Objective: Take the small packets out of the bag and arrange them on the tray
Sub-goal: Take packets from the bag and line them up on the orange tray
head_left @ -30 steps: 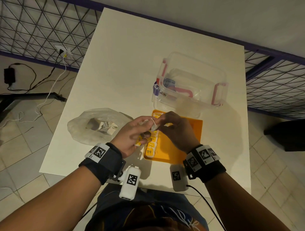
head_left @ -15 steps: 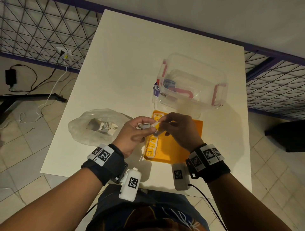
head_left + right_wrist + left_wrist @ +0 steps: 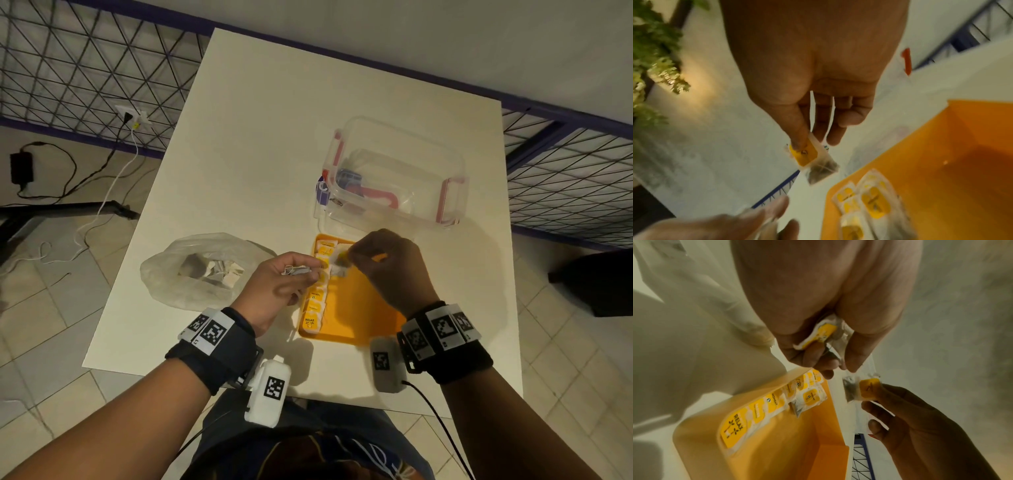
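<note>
Right hand (image 3: 813, 81) pinching one small yellow-labelled clear packet (image 3: 809, 158) between thumb and fingertips above the orange plastic tray's (image 3: 363, 318) far end. Left hand (image 3: 277, 287) curled round a clutch of spare packets (image 3: 824, 334) at the tray's left rim. Row of laid packets (image 3: 317, 298) along that rim, bare room to the right. Translucent plastic bag (image 3: 191, 270) on the white surface (image 3: 274, 137) leftward, holding more packets. Clear lidded box (image 3: 397, 174) beyond.

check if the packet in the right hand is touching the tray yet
Apart. In the right wrist view the packet pinched by the right hand hangs clear of the tray.
</note>
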A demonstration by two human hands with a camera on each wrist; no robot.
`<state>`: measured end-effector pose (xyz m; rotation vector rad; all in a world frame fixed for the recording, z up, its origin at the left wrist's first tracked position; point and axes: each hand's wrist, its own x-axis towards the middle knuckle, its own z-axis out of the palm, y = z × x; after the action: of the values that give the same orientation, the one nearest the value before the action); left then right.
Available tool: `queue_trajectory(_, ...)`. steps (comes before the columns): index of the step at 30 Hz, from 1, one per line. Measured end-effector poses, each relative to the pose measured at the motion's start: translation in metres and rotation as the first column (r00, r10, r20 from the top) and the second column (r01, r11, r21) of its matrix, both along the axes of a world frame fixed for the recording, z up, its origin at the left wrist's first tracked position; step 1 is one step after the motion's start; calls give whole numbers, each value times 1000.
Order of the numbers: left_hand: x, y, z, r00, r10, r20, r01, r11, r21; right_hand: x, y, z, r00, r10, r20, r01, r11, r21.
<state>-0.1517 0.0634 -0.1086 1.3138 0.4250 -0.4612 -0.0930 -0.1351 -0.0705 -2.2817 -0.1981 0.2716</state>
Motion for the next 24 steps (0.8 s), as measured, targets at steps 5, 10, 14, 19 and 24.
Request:
queue_trajectory(5, -4, 0, 0, 999, -12, -43, 11, 1000, -19, 14, -18, -11, 988, -146, 48, 152, 976, -154)
queue_trajectory(10, -6, -1, 0, 997, -40, -64, 38, 999, -32, 11, -20, -27, 978, -28, -206, -4, 988, -152)
queue_trajectory(14, -6, 0, 0, 996, -49, -76, 47, 999, -25, 6, -12, -51, 943, 78, -323, -153, 965, -213)
queue_trajectory(19, -7, 1, -2, 994, -59, -95, 57, 998, -16, 7, 2, -65, 943, 66, -325, -160, 949, -272)
queue_trajectory(24, -8, 3, -3, 993, -69, -95, 68, 998, -17, 10, 6, -69, 964, -26, -264, -53, 957, -285)
